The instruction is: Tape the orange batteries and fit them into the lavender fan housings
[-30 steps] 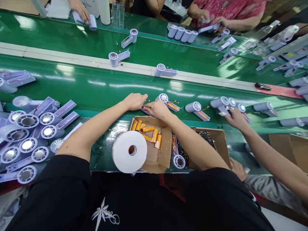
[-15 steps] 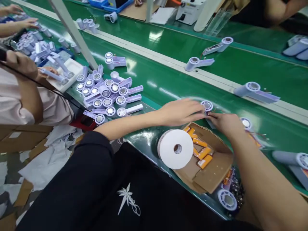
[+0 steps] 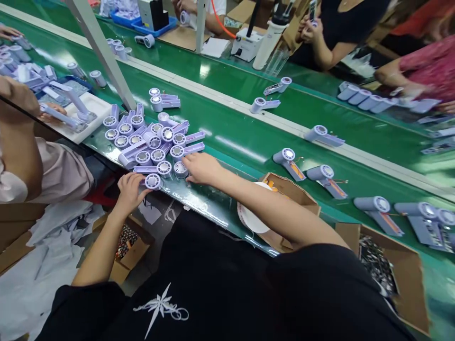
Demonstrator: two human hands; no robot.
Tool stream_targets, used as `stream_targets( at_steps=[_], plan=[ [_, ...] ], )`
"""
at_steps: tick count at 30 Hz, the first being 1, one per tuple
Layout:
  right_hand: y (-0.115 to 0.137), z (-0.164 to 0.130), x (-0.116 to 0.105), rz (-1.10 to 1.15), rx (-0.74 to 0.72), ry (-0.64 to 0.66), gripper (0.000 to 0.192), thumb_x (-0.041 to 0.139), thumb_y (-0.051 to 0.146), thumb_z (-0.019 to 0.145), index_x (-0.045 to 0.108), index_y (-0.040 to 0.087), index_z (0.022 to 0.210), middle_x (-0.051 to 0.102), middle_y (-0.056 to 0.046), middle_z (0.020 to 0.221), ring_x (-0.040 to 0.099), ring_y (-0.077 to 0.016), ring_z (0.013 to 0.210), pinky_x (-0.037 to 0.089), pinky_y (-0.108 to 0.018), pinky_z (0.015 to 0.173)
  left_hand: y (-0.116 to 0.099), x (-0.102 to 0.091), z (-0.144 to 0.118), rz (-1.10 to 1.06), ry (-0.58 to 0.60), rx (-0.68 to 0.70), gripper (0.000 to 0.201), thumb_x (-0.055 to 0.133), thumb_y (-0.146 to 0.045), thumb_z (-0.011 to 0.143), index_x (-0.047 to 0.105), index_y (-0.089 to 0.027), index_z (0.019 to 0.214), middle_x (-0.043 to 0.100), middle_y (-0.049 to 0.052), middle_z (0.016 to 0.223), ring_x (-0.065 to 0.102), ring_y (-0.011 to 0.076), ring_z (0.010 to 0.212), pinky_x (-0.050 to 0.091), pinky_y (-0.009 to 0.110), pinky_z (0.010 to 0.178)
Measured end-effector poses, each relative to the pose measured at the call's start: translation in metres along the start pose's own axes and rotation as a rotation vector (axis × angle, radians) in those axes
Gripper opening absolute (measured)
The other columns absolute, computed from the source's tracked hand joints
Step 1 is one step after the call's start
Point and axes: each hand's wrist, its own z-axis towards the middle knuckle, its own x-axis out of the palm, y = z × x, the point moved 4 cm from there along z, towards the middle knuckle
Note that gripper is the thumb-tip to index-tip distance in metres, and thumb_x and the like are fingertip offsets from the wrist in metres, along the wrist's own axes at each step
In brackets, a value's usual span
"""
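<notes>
- Shirt (image 3: 227, 298) of black cloth, with a white print (image 3: 159, 305) on the chest, filled the near edge.
- Left hand (image 3: 130, 192) had thumb and fingers apart on two sides of the near fan (image 3: 152, 181), touching it at the edge of the table (image 3: 213, 199); its handle was hidden, so I could not tell whether they were clamped on it.
- Right hand (image 3: 204, 166) had bent fingers, their tips at the side of a second fan (image 3: 180, 170), just right of and beyond the near fan; whether they gripped it I could not tell.
- The right forearm crossed above a white roll (image 3: 251, 220) and a carton (image 3: 300, 194) with orange cells (image 3: 270, 183), hiding much of both.
- A parts box (image 3: 410, 282) full of small dark pieces stood well to the right.
- A pile (image 3: 154, 142) of pale purple fans lay on the table just beyond both hands, handles pointing several ways.
- On the left, a co-worker's hand (image 3: 53, 115) was beside a white tray (image 3: 101, 113).
- Across the green belt (image 3: 227, 142), open-handled fans were spread to the right, orange showing in some.
- A pale rail (image 3: 220, 87) ran beyond, other fans set along it.
- Farthest off, people sat near a row of fans (image 3: 366, 98) and a white cylinder (image 3: 266, 47).
</notes>
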Motion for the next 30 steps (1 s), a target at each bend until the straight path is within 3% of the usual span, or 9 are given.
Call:
stream_targets(
  at_steps=[3, 7, 11, 14, 17, 20, 23, 27, 30],
  plan=[
    [0.006, 0.031, 0.019, -0.082, 0.057, 0.093, 0.054, 0.073, 0.019, 0.100, 0.064, 0.014, 0.153, 0.079, -0.023, 0.140, 0.074, -0.0386, 0.134, 0.059, -0.046, 0.106, -0.014, 0.005, -0.006, -0.050, 0.007, 0.092, 0.048, 0.052, -0.042, 0.105, 0.066, -0.033, 0.150, 0.081, 0.011, 0.125, 0.076, 0.0372, 0.119, 0.062, 0.061, 0.109],
    [-0.056, 0.003, 0.020, 0.054, 0.169, 0.179, 0.070, 0.079, 0.033, 0.100, 0.055, 0.019, 0.163, 0.085, -0.020, 0.125, 0.083, -0.0352, 0.111, 0.061, -0.038, 0.089, -0.070, 0.018, -0.009, -0.131, 0.055, 0.294, 0.062, 0.058, -0.028, 0.101, 0.061, -0.036, 0.163, 0.080, 0.013, 0.118, 0.078, 0.0334, 0.107, 0.067, 0.050, 0.095],
    [-0.108, -0.027, 0.020, 0.399, 0.199, 0.259, 0.051, 0.071, 0.033, 0.106, 0.066, 0.019, 0.155, 0.089, -0.009, 0.116, 0.083, -0.0219, 0.093, 0.062, -0.030, 0.082, -0.153, 0.037, 0.030, -0.172, 0.210, 0.600, 0.053, 0.053, -0.025, 0.108, 0.064, -0.032, 0.160, 0.078, 0.014, 0.126, 0.075, 0.0309, 0.114, 0.064, 0.046, 0.100],
    [-0.117, -0.024, 0.028, 0.346, 0.193, 0.302, 0.039, 0.071, 0.031, 0.106, 0.078, 0.021, 0.144, 0.090, -0.005, 0.111, 0.083, -0.0189, 0.088, 0.062, -0.028, 0.082, -0.194, 0.052, 0.071, -0.163, 0.360, 0.737, 0.050, 0.058, -0.028, 0.108, 0.064, -0.028, 0.158, 0.077, 0.015, 0.130, 0.074, 0.0318, 0.118, 0.062, 0.046, 0.102],
    [-0.118, -0.014, 0.032, 0.221, 0.239, 0.262, 0.029, 0.074, 0.031, 0.104, 0.087, 0.024, 0.129, 0.090, -0.009, 0.115, 0.084, -0.0243, 0.101, 0.061, -0.032, 0.090, -0.201, 0.060, 0.097, -0.178, 0.425, 0.771, 0.052, 0.067, -0.033, 0.106, 0.064, -0.023, 0.158, 0.076, 0.017, 0.137, 0.071, 0.0329, 0.130, 0.060, 0.048, 0.112],
    [-0.126, -0.024, 0.022, 0.169, 0.346, 0.209, 0.027, 0.071, 0.026, 0.104, 0.089, 0.021, 0.124, 0.088, -0.015, 0.123, 0.082, -0.0304, 0.110, 0.060, -0.038, 0.093, -0.193, 0.049, 0.103, -0.205, 0.429, 0.789, 0.060, 0.077, -0.033, 0.099, 0.063, -0.026, 0.158, 0.073, 0.016, 0.146, 0.066, 0.0344, 0.139, 0.055, 0.052, 0.121],
    [-0.135, -0.068, -0.006, 0.176, 0.412, 0.061, 0.036, 0.066, 0.031, 0.109, 0.082, 0.019, 0.139, 0.085, -0.017, 0.131, 0.080, -0.0318, 0.115, 0.057, -0.040, 0.096, -0.211, 0.024, 0.102, -0.252, 0.390, 0.868, 0.079, 0.090, -0.042, 0.088, 0.060, -0.030, 0.161, 0.070, 0.015, 0.155, 0.060, 0.0383, 0.147, 0.052, 0.055, 0.125],
    [-0.124, -0.185, -0.045, 0.358, 0.420, -0.338, 0.044, 0.058, 0.037, 0.114, 0.072, 0.022, 0.154, 0.086, -0.008, 0.126, 0.078, -0.0249, 0.112, 0.054, -0.035, 0.099, -0.298, 0.003, 0.092, -0.216, 0.453, 1.184, 0.095, 0.096, -0.053, 0.080, 0.058, -0.034, 0.164, 0.062, 0.013, 0.168, 0.047, 0.0433, 0.160, 0.035, 0.064, 0.138],
    [-0.091, -0.293, -0.033, 0.456, 0.586, -0.589, 0.038, 0.061, 0.039, 0.113, 0.080, 0.020, 0.140, 0.086, -0.006, 0.113, 0.077, -0.0207, 0.097, 0.054, -0.032, 0.091, -0.354, 0.004, 0.088, 0.007, 0.552, 1.316, 0.086, 0.094, -0.040, 0.080, 0.063, -0.028, 0.159, 0.063, 0.017, 0.166, 0.049, 0.0474, 0.157, 0.024, 0.079, 0.137]
  ],
)
